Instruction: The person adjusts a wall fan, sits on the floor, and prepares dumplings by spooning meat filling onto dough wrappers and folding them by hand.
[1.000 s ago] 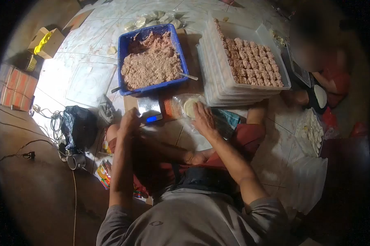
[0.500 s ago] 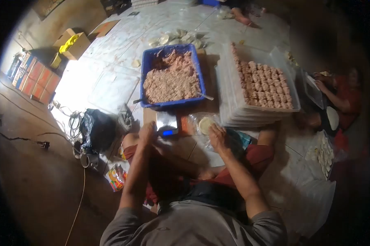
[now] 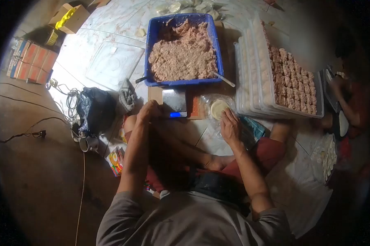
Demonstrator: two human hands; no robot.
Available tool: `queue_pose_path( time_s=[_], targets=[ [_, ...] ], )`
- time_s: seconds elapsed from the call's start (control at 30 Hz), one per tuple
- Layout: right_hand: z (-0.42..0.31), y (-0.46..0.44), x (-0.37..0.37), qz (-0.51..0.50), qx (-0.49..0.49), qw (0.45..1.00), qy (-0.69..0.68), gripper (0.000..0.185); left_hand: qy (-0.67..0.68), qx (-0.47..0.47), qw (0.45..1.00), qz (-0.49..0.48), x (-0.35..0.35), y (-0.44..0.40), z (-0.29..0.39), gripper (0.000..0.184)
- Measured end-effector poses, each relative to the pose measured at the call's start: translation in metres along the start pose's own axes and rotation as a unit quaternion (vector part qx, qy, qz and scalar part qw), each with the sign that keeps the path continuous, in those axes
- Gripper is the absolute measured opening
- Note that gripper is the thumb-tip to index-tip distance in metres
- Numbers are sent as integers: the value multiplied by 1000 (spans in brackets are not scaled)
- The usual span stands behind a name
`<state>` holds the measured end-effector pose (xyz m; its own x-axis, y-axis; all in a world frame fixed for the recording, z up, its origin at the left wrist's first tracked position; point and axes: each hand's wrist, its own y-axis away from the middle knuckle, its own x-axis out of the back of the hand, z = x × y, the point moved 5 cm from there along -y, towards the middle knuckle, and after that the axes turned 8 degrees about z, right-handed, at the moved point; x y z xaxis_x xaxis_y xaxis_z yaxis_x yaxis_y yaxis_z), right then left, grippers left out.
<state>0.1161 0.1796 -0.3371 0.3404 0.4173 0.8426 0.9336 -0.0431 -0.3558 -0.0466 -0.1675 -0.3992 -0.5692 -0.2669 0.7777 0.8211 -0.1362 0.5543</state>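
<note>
My left hand [image 3: 149, 110] is closed beside the left edge of a small scale [image 3: 174, 101] with a lit blue display; what its fingers hold, if anything, is hidden. My right hand [image 3: 231, 125] has its fingers stretched out, the tips touching a stack of round pale wrappers [image 3: 220, 108] on clear plastic. Behind the scale stands a blue tub [image 3: 185, 83] of minced filling [image 3: 183, 57], with one utensil handle [image 3: 224, 78] over its right side and a dark one at the left. Right of the tub, stacked clear trays [image 3: 250, 74] carry rows of filling portions [image 3: 293, 82].
A black bag [image 3: 95, 108], a grey cloth [image 3: 127, 97] and a metal mug [image 3: 88, 144] are on the left. A flat clear lid [image 3: 114, 64] lies beyond them. Another person [image 3: 350, 98] sits at the far right, near a tray of pale pieces [image 3: 326, 158].
The view has shifted, so the tub, scale and trays appear farther right. My right hand still touches the wrappers, its fingers now at their right edge. My left hand remains beside the scale.
</note>
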Motion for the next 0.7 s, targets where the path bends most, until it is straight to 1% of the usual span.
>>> queue_pose_path(
  time_s=[0.03,0.1,0.17,0.2,0.23,0.27,0.3,0.33,0.37,0.4,0.43,0.47,0.5,0.53,0.57,0.6,0.63,0.7],
  targets=[
    [0,-2,1,15,4,1000,-5,30,-2,95,994,-47,3,4,-1,47],
    [1,-8,0,20,16,1000,-2,29,-88,-74,993,5,-25,-36,-22,49],
    [-1,-4,6,24,21,999,4,28,-95,-104,990,28,-9,-13,-2,51],
    [2,-6,7,1,-23,999,-40,28,-97,-116,988,37,4,2,11,52],
    [5,-9,11,-20,-66,994,-83,27,-81,-95,991,48,28,32,31,52],
    [3,-14,22,-10,-64,995,-74,27,-64,-79,993,60,40,49,47,53],
    [-1,-19,36,21,-90,992,-91,26,-61,-92,992,68,35,55,57,53],
    [-6,-21,47,49,-114,986,-110,26,93,-105,981,133,35,66,62,56],
    [-16,-22,54,55,-111,987,-102,26,247,-111,943,191,33,79,63,59],
    [-28,-26,60,79,-92,988,-99,24,386,-107,913,85,18,93,87,65],
    [-43,-28,67,101,-71,987,-98,23,511,-99,853,-25,0,112,118,71],
    [-63,-30,66,60,-17,993,-104,21,620,-57,774,-116,-26,119,135,73],
    [-84,-32,64,19,37,993,-109,20,709,-15,674,-207,-45,120,147,75],
    [-107,-35,67,0,62,992,-114,18,712,-24,671,-206,-44,120,150,75],
    [-128,-37,72,-21,85,989,-119,16,762,-19,605,-233,-44,122,154,62],
    [-137,-45,78,-26,81,992,-98,16,804,-15,534,-260,-44,124,158,49],
    [-147,-66,93,-24,84,992,-91,16,806,-22,531,-263,-51,118,153,49],
    [-158,-122,131,83,70,994,18,17,770,-51,614,-165,-73,94,124,39]
  ],
)
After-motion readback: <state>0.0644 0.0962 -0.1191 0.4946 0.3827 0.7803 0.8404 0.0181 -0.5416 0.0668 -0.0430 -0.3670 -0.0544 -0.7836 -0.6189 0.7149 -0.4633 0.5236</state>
